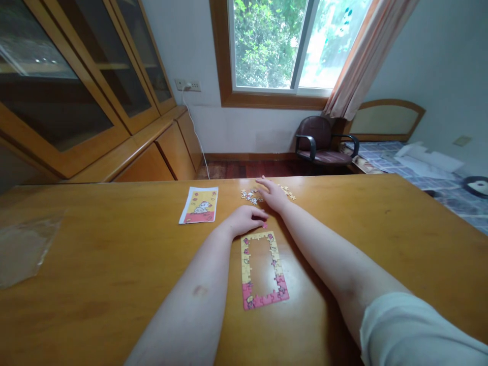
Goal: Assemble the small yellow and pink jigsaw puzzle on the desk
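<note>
A jigsaw border (pixel 246 274), yellow at the far end and pink at the near end, lies on the table with bare wood inside it. Just beyond its far edge rests my left hand (pixel 246 220), fingers bent and thumb close to them. A small pink puzzle piece (pixel 265 225) shows at its fingertips, partly covered. Farther off, my right hand (pixel 273 195) lies with fingers spread and nothing gripped. Loose white-and-grey pieces (pixel 251 196) are heaped left of it; yellow pieces (pixel 287 191) lie on its right, some hidden behind the hand.
A picture sheet (pixel 199 205) with a white cartoon animal lies on the wooden table (pixel 152 264), left of my hands. Clear plastic wrapping (pixel 26 249) is at the far left. Past the table's far edge stand a chair (pixel 322 140) and a bed (pixel 385 150).
</note>
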Available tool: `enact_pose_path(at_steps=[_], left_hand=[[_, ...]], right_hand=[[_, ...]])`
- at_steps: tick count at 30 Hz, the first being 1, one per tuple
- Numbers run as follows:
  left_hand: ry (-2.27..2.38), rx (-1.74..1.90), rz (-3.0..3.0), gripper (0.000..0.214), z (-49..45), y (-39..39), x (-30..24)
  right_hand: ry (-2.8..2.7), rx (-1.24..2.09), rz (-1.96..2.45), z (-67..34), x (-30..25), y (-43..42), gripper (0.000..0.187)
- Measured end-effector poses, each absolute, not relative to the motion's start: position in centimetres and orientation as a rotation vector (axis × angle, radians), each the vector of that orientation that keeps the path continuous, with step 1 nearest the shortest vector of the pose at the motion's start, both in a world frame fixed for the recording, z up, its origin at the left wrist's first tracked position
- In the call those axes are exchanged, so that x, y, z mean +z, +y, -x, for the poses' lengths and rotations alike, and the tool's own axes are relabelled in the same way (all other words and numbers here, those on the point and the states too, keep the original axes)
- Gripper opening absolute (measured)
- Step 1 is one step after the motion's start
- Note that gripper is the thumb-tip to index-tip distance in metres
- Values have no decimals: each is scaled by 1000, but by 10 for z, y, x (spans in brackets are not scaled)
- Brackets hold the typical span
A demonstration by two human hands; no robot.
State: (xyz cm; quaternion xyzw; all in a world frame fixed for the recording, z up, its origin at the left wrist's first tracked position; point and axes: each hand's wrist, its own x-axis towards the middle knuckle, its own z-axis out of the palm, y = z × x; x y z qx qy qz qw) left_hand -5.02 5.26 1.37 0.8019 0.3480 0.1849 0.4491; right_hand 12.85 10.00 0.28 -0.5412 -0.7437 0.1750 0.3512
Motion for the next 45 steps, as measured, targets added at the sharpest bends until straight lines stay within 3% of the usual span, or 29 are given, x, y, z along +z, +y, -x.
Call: enact_pose_path(at_steps=[4,7,12,14,20,28,39,45], left_hand=[[904,480,-1955,26,49,52,14],[925,483,-1945,25,48,52,15],[935,486,-1940,25,47,52,16],[930,482,-1942,25,47,52,16],[924,499,-1942,25,48,54,14],[934,654,-1653,29,51,56,13],[1251,900,-1605,26,59,64,10],[1300,1046,-1447,24,65,65,6]], right_hand=[[-1865,93,1894,-152,5,92,68],[-1740,112,2209,-162,4,92,83],[-2038,232,2075,-164,1,99,52],[-2126,254,1986,-161,0,102,48],[-2105,427,1735,-160,-7,110,46],[-1065,810,1304,-192,-16,119,48],[-761,1036,1153,-214,-17,52,40],[-904,943,1276,-211,-20,25,42]])
